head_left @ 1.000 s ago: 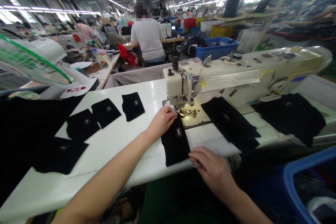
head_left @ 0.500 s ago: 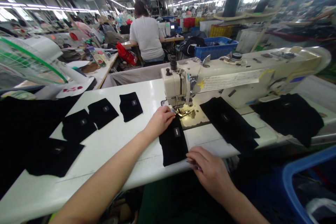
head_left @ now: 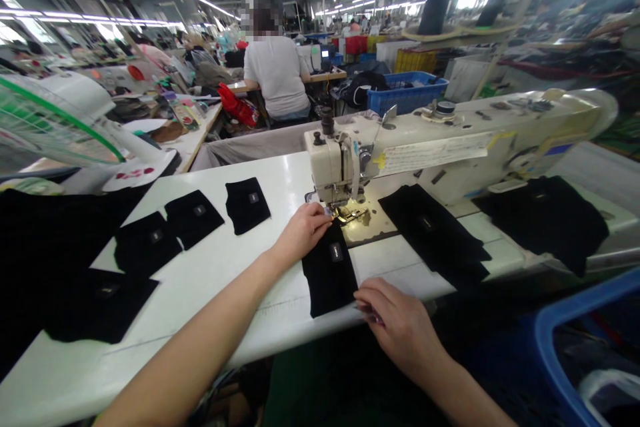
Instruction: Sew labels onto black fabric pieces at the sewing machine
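A black fabric piece [head_left: 325, 287] with a small label [head_left: 337, 252] lies on the white sewing table, its far end by the needle of a sewing machine [head_left: 333, 173]. My left hand [head_left: 309, 230] is closed, fingertips pinching the piece's far edge beside the presser foot [head_left: 350, 215]. At the near right edge, my right hand [head_left: 395, 313] has its fingers curled with the tips on the fabric. Something small and shiny shows under those fingers, too little to name.
Several labelled black pieces [head_left: 247, 205] lie to the left. Right of the needle rest another black piece [head_left: 433, 230] and a black bundle [head_left: 545, 220]. A fan [head_left: 55, 120] stands at left, a blue basket [head_left: 545, 347] at lower right. A person [head_left: 277, 73] sits ahead.
The camera view has shifted slightly. Both hands and the fabric piece between them stay in nearly the same place.
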Motion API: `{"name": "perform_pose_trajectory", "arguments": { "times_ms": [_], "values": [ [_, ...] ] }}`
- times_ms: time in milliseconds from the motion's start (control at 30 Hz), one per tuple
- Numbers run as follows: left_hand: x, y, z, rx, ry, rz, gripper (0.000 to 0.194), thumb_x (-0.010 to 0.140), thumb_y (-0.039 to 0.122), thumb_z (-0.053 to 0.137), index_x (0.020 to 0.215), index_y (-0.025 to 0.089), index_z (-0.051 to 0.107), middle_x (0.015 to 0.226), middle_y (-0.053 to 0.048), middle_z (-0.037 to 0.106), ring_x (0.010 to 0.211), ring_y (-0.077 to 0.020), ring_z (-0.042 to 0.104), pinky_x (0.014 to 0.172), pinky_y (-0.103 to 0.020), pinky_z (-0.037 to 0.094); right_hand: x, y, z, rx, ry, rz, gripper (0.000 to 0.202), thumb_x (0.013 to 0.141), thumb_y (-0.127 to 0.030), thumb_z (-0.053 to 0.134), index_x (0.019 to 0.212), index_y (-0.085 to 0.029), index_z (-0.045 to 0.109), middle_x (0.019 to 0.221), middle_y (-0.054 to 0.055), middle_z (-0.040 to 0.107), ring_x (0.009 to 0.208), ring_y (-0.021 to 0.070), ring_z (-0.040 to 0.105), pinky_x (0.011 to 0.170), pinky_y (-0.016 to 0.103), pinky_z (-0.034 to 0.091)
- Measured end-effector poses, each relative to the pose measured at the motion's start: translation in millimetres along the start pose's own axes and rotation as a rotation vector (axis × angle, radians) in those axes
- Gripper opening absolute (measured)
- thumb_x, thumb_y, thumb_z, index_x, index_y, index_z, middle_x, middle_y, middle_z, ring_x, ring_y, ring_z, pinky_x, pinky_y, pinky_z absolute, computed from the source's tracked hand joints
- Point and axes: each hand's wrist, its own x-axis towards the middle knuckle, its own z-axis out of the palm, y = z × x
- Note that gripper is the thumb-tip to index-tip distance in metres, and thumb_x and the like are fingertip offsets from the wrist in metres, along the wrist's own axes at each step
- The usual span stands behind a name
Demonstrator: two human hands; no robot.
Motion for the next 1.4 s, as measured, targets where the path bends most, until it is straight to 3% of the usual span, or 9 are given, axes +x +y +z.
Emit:
{"name": "perform_pose_trajectory", "arguments": {
  "times_ms": [467,867,1133,1267,1400],
  "values": [
    [-2,-1,0.3,0.006,-0.006,-0.001,0.019,0.096,0.021,0.057,0.099,0.017,0.075,0.093,-0.009,0.062,0.086,-0.0206,0.058,0.08,-0.035,0.051,-2,1,2,-0.019,0.009,0.0,0.036,0.076,0.004,0.048,0.101,-0.02,0.061,0.097,0.005,0.067,0.081,0.0183,0.064,0.069,0.028,0.045],
    [0,3,-3.1,-0.004,-0.027,-0.011,0.02,0.097,0.02,0.055,0.099,0.017,0.075,0.094,-0.009,0.062,0.087,-0.021,0.057,0.081,-0.037,0.052,0,0,-1,-0.06,-0.036,-0.004,0.035,0.078,0.002,0.046,0.101,-0.019,0.061,0.097,0.005,0.066,0.08,0.0176,0.063,0.067,0.028,0.044],
    [3,-4,-1.5,0.05,-0.028,0.001,0.019,0.096,0.02,0.057,0.102,0.016,0.074,0.094,-0.009,0.061,0.087,-0.0211,0.057,0.082,-0.037,0.054,6,-1,-5,-0.128,-0.089,0.024,0.031,0.081,0.0,0.049,0.099,-0.02,0.062,0.096,0.003,0.066,0.078,0.0164,0.061,0.065,0.027,0.042],
    [-2,14,-10.5,0.176,-0.096,-0.021,0.024,0.095,0.014,0.053,0.11,0.014,0.071,0.099,-0.012,0.063,0.09,-0.0236,0.059,0.082,-0.04,0.056,6,-2,-7,-0.152,-0.128,0.044,0.031,0.08,0.0,0.051,0.1,-0.02,0.064,0.099,0.004,0.066,0.077,0.0161,0.062,0.064,0.026,0.042],
    [-22,58,-21.9,0.154,-0.14,0.077,0.026,0.095,0.014,0.052,0.116,0.016,0.067,0.116,-0.013,0.065,0.107,-0.0266,0.061,0.089,-0.044,0.058,1,-1,-9,-0.188,-0.108,0.01,0.034,0.081,-0.002,0.052,0.105,-0.021,0.065,0.096,0.004,0.066,0.073,0.0155,0.06,0.06,0.026,0.04]
  ]
}}
